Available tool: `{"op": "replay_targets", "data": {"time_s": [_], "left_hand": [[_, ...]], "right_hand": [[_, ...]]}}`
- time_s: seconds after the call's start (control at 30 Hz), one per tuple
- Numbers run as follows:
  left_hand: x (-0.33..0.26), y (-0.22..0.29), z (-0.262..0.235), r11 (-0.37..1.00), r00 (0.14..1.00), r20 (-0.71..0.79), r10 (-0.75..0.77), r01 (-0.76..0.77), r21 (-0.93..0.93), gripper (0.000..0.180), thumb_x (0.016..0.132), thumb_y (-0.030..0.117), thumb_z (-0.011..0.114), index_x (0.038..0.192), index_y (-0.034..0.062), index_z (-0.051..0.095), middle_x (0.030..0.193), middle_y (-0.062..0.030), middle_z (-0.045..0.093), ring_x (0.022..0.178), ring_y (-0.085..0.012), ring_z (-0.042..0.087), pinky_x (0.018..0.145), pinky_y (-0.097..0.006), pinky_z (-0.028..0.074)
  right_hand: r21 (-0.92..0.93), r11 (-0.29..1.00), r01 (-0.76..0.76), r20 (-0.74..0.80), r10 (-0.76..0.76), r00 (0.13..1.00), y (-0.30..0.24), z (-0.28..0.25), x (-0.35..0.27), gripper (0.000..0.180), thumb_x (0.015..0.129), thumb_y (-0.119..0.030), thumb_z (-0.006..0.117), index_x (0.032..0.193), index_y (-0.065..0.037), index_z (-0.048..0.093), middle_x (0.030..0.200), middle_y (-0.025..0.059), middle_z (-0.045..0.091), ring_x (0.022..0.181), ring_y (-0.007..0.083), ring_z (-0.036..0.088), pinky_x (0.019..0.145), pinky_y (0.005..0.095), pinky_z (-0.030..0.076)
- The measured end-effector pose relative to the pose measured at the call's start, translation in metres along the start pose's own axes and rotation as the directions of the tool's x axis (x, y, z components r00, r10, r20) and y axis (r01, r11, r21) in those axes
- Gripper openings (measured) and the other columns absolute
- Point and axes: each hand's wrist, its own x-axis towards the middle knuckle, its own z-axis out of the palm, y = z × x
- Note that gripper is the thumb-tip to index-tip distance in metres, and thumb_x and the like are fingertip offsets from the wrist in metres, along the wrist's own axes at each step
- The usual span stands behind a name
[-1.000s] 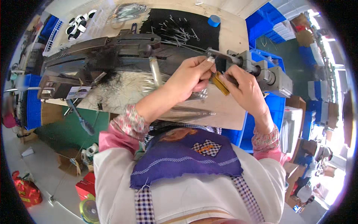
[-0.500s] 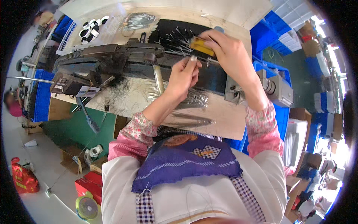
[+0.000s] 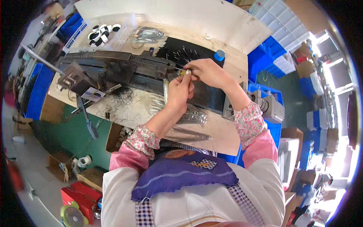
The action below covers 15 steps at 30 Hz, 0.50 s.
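Observation:
My right hand (image 3: 210, 73) and my left hand (image 3: 179, 90) meet fingertip to fingertip over the dark metal bench machine (image 3: 143, 66). Between them shows a bit of a small yellow block (image 3: 182, 72), mostly covered by fingers; my right hand grips it. My left fingers are closed, the thumb wears a white tip, and whatever it pinches is too small to make out. Just beyond the hands, thin silvery wire pieces (image 3: 183, 54) lie on a black cloth (image 3: 172, 44). A lever with a pale handle (image 3: 166, 90) stands beside my left hand.
A clear tray holds black-and-white rings (image 3: 99, 34) at the far left. Bundled wires (image 3: 148, 34) lie at the back, more wires (image 3: 193, 115) nearer me. A blue-capped container (image 3: 219, 55) stands behind my right hand. A grey motor-like unit (image 3: 270, 108) sits at the bench's right end.
My right hand has come down and left with the yellow block, from above the black cloth to my left fingertips. The blue-capped container shows more fully. The whole view has shifted slightly.

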Motion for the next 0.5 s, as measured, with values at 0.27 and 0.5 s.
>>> {"op": "replay_targets", "data": {"time_s": [0.27,0.5], "left_hand": [[0.005,-0.011,-0.012,0.997,0.999,-0.013,0.030,-0.029,0.068,0.037,0.098,0.037,0.047,0.086,0.0041,0.059,0.056,-0.0003,0.049,0.042,-0.0097,0.042,0.041,-0.024,0.032],[0.001,0.003,0.005,0.969,0.953,0.294,-0.074,0.138,-0.206,0.074,0.093,0.064,0.028,0.125,-0.0017,0.041,0.128,-0.0189,0.048,0.124,-0.0268,0.044,0.110,-0.041,0.030]], "right_hand": [[0.500,0.813,-0.298,0.159,0.253,0.954,0.005,-0.017,-0.007,0.028,0.090,-0.007,0.056,0.115,0.006,0.059,0.082,0.0091,0.066,0.066,0.0136,0.063,0.058,0.0252,0.052],[0.278,0.924,-0.261,0.192,0.213,0.958,0.007,-0.017,-0.002,0.026,0.093,-0.018,0.054,0.114,-0.004,0.062,0.084,0.0109,0.066,0.075,0.0191,0.065,0.064,0.0330,0.053]]}}
